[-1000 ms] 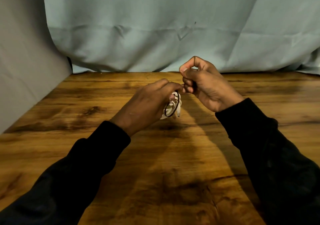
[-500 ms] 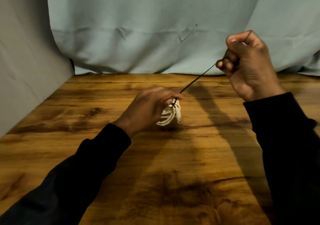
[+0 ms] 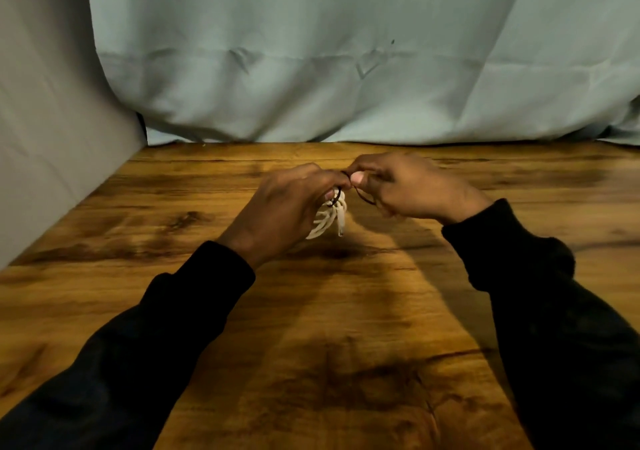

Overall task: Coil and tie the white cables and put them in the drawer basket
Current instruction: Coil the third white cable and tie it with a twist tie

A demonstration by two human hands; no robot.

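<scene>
I find nothing to read here: no text, label, brand, number or sign on anything in front of me.

The dark-grained brown wooden table (image 3: 346, 328) meets a pale blue-grey cloth backdrop (image 3: 311, 69), seemingly resting on its far edge.
</scene>
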